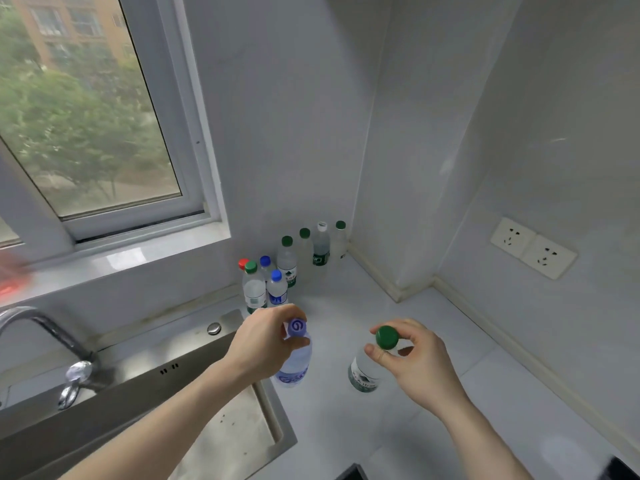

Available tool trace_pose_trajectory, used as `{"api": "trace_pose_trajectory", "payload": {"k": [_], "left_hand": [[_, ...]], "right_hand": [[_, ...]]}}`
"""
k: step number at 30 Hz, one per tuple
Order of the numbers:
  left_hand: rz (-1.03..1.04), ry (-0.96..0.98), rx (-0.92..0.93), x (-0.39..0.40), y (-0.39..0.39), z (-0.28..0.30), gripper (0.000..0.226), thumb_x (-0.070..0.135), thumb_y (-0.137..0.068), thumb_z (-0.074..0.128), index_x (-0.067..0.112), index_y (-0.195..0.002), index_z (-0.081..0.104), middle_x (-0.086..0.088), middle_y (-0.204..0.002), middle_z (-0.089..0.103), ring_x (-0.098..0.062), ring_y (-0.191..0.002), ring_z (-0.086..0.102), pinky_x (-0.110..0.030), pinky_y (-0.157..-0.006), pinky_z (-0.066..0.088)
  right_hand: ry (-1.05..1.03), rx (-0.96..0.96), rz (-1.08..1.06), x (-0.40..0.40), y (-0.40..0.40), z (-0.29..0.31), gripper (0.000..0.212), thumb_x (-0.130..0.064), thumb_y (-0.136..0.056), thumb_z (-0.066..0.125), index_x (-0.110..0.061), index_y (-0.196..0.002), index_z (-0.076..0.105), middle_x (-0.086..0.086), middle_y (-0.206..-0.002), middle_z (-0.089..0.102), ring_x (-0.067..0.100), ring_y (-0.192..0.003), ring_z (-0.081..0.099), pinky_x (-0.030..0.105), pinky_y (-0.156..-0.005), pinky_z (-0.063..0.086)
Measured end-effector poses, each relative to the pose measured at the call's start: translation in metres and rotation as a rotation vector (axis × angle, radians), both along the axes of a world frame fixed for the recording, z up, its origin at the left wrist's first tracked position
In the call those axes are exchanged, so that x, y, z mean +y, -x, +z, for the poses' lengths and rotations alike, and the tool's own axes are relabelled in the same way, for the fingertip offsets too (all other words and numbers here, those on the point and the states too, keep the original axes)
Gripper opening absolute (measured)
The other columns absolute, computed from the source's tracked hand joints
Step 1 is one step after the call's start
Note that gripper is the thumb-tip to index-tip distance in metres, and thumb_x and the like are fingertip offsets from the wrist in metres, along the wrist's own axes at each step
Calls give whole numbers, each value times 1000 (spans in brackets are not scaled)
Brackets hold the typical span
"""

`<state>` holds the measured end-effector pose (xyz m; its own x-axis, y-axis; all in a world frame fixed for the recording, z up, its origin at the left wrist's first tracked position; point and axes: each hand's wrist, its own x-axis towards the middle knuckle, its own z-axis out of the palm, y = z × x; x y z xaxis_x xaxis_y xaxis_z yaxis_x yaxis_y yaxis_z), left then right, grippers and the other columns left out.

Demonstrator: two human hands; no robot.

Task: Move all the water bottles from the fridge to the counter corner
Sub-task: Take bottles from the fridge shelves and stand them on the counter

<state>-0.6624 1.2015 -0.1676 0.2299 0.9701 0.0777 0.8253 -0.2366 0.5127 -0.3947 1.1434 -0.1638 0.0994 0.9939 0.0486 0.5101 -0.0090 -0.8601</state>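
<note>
My left hand grips the neck of a clear bottle with a purple cap, held upright just over the white counter beside the sink's right rim. My right hand pinches a clear bottle with a green cap at its neck, upright a hand's width to the right. Behind them, several water bottles stand in the counter corner: a near cluster with green, blue and red caps and a row with green and white caps against the wall.
A steel sink with a chrome faucet lies to the left. A window with a white sill is above it. Two wall sockets sit on the right wall. A dark edge shows at the counter's bottom right.
</note>
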Motion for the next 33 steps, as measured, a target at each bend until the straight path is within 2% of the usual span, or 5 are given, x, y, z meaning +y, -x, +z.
{"api": "trace_pose_trajectory", "payload": {"k": [7, 14, 19, 27, 33], "left_hand": [[2, 56, -33, 66, 2, -22, 26, 31, -83, 83, 24, -104, 69, 11, -85, 66, -16, -77, 58, -23, -66, 41], [7, 101, 8, 130, -13, -45, 29, 26, -84, 81, 22, -111, 70, 3, -102, 71, -24, -96, 63, -32, -76, 50], [2, 86, 117, 172, -22, -55, 31, 26, -85, 79, 23, -114, 68, 2, -108, 72, -26, -100, 61, -29, -72, 38], [45, 106, 220, 222, -27, -70, 24, 23, -85, 76, 26, -106, 65, 0, -104, 71, -29, -92, 65, -34, -72, 53], [58, 127, 241, 247, -28, -80, 18, 13, -86, 70, 18, -102, 63, -6, -97, 69, -32, -85, 64, -38, -68, 54]], "right_hand": [[21, -23, -25, 42, 5, -14, 17, -32, -79, 90, -35, -91, 78, -28, -99, 70, -5, -100, 64, 12, -70, 47], [86, 3, -26, 86, 2, -28, 19, -31, -79, 90, -36, -93, 78, -34, -96, 69, -10, -98, 62, 13, -75, 49], [126, -1, -18, 119, -1, -38, 21, -31, -78, 92, -35, -93, 78, -33, -92, 71, -6, -97, 65, 13, -79, 49], [163, -22, 1, 176, -5, -57, 21, -26, -78, 91, -30, -94, 78, -20, -98, 75, -4, -100, 65, 5, -74, 46], [183, -52, 28, 220, 0, -71, 21, -22, -79, 90, -30, -95, 78, -21, -101, 73, -3, -100, 65, 15, -79, 49]]}}
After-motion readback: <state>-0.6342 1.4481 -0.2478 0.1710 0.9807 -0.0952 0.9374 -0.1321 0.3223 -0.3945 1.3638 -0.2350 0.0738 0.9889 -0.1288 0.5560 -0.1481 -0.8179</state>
